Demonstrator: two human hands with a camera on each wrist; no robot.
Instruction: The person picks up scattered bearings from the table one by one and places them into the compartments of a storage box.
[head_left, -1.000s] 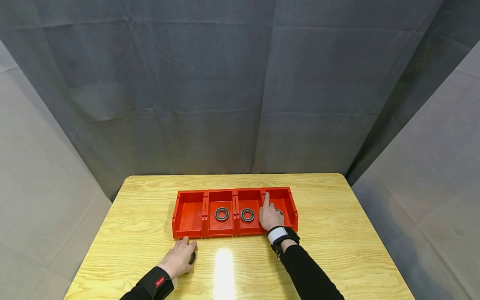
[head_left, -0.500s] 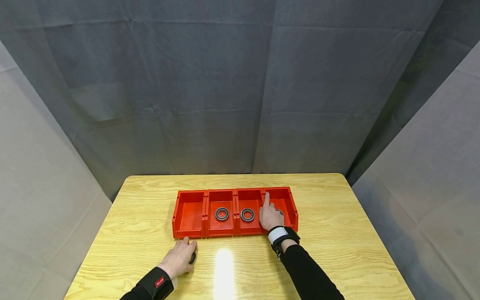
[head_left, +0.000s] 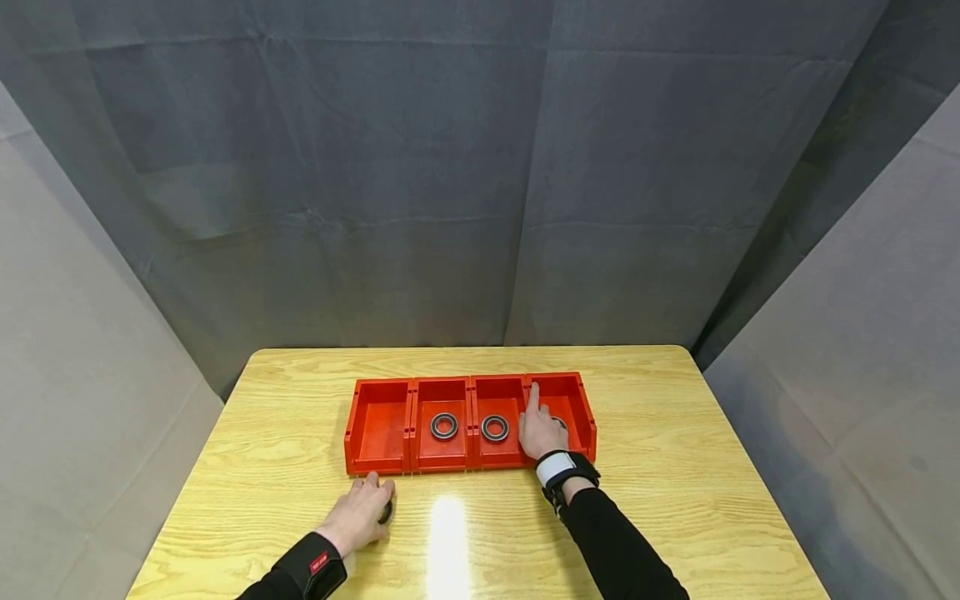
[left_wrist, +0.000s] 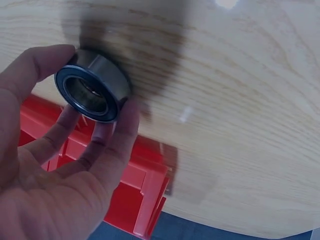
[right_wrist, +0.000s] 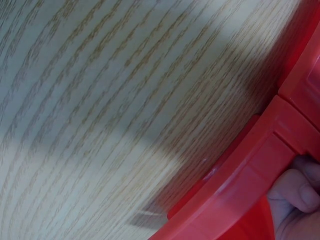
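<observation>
My left hand (head_left: 358, 515) is low over the table, in front of the bins' left end. Its thumb and finger pinch a ball bearing (left_wrist: 90, 87), a dark-faced steel ring, by its outer edge. My right hand (head_left: 542, 432) grips the divider between the two right compartments of the red bins (head_left: 378, 421), index finger straight along it. In the right wrist view, bent fingers (right_wrist: 297, 192) show just inside the red wall. One bearing (head_left: 444, 427) lies flat in the second compartment, another bearing (head_left: 495, 429) in the third. A further bearing (head_left: 559, 423) in the rightmost is mostly hidden by the right hand.
The bins form one row of joined compartments on a pale wood table (head_left: 660, 500). A dark grey curtain (head_left: 375, 183) hangs behind, with lighter cloth panels (head_left: 82, 375) on both sides.
</observation>
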